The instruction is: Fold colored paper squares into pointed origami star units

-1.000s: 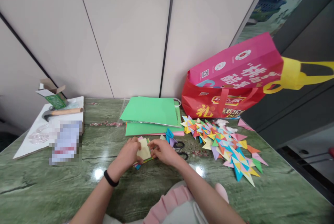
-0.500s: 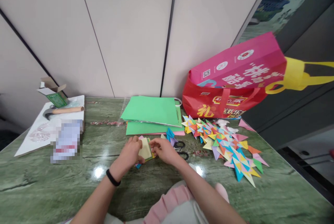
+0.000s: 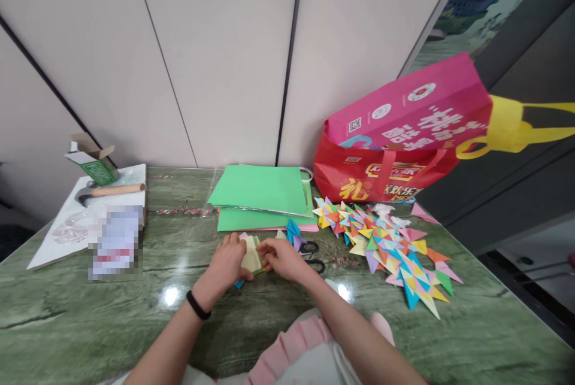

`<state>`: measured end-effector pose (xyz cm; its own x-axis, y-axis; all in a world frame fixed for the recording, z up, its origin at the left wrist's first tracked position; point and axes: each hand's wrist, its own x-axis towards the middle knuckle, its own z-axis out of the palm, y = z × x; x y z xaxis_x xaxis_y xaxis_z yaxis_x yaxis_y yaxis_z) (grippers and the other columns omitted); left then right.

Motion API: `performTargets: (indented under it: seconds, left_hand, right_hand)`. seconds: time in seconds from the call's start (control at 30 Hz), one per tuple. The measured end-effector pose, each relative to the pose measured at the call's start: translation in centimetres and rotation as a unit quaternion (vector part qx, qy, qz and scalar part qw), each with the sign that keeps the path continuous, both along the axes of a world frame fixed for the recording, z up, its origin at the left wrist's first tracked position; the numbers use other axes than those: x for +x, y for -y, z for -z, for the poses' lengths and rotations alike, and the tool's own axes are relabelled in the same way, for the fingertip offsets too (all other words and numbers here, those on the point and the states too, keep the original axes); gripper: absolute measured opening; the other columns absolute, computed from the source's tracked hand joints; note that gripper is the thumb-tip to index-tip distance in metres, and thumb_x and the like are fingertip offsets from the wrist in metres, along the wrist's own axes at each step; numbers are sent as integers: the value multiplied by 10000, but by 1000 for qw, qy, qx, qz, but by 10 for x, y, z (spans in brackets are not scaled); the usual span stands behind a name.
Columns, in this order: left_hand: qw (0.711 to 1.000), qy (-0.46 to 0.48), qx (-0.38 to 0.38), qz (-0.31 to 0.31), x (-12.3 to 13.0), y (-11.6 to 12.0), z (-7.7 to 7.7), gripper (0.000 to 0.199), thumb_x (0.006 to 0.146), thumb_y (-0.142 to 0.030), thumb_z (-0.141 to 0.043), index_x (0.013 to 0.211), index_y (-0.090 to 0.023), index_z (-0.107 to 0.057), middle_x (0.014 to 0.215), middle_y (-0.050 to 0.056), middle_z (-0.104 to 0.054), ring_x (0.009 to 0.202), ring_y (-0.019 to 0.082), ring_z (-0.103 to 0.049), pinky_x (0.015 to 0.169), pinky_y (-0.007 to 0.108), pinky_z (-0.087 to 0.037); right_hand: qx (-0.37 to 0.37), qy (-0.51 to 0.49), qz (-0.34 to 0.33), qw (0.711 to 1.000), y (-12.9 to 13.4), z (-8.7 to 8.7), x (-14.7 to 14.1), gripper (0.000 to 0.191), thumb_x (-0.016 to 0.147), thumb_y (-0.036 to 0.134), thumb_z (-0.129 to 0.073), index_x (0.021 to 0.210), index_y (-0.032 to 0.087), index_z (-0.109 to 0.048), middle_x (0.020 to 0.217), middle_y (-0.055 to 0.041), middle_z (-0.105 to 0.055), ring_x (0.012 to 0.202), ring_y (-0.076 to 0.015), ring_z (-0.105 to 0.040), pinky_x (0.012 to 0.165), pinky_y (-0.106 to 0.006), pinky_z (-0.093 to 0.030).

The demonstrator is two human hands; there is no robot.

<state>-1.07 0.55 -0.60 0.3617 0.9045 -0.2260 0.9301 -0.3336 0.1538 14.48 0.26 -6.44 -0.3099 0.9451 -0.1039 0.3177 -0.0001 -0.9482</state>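
A small stack of coloured paper pieces (image 3: 252,255), pale yellow on top, lies on the table between my hands. My left hand (image 3: 230,258) grips its left side, thumb at the near edge and fingers over the far left. A blue corner pokes out beneath that thumb. With fingers curled in, my right hand (image 3: 281,256) pinches at the stack's right edge; its fingertips are partly hidden. Just beyond the right hand lie blue and purple folded paper pieces (image 3: 293,233). Black-handled scissors (image 3: 309,248) rest beside that wrist, their blades hidden.
Green paper sheets (image 3: 263,189) lie behind my hands. On the right is a pile of folded paper triangles (image 3: 395,247), before a red bag (image 3: 359,172) holding a pink box (image 3: 413,106). A hammer (image 3: 114,191) and an open green box (image 3: 99,169) sit on a white board (image 3: 58,235).
Both hands stay at the paper stack with only slight finger shifts. The left hand has edged a little to the right.
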Motion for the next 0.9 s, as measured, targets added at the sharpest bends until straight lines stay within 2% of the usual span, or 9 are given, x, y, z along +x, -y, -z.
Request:
performTargets:
  seconds: [0.13,0.33,0.57,0.73,0.83,0.9]
  left_hand:
    - [1000,-6,1,-1,1,1,-2,454,529,-267,-763,921,-125,-584,1058,139,-543,1007,299,-485,779,354,-381]
    - [1000,-2,-1,-2,1,0,1,451,536,-289,-760,914,-112,-588,1070,154,-533,1016,310,-482,780,360,-382]
    - [1000,2,-1,0,1,1,-1,455,539,-291,-763,915,-102,-592,1064,158,-535,1019,313,-477,794,370,-384]
    - [1000,6,-2,0,2,2,-1,420,543,-313,-761,884,-129,-599,1054,132,-543,1012,288,-489,810,351,-384]
    - [999,42,1,3,-3,0,4,387,538,-301,-760,855,-144,-605,1021,116,-562,975,285,-514,790,351,-394]
    - [994,108,10,6,-10,-5,7,379,533,-317,-759,836,-145,-607,980,111,-583,941,291,-533,776,363,-406]
  right_hand:
    - [-11,-41,-4,999,0,-1,-2,394,648,-25,-372,893,146,-629,787,-36,-634,564,-115,-615,539,-246,-530]
    - [8,-1,-1,1000,-1,4,0,417,635,-40,-361,886,152,-634,753,-31,-625,540,-115,-605,502,-234,-517]
    - [1,-56,-28,998,0,1,-2,362,656,-28,-382,860,145,-626,773,-38,-633,613,-132,-635,586,-256,-531]
    - [10,-57,-45,997,1,-2,-1,459,607,-65,-360,906,151,-634,748,-29,-663,659,-145,-652,641,-262,-520]
    - [22,-66,-69,995,3,-2,-1,442,621,-49,-393,918,161,-644,776,-27,-679,735,-163,-657,696,-281,-510]
    - [37,-79,-79,993,4,-5,-2,388,626,-30,-437,883,163,-655,827,-29,-683,779,-167,-651,730,-287,-503]
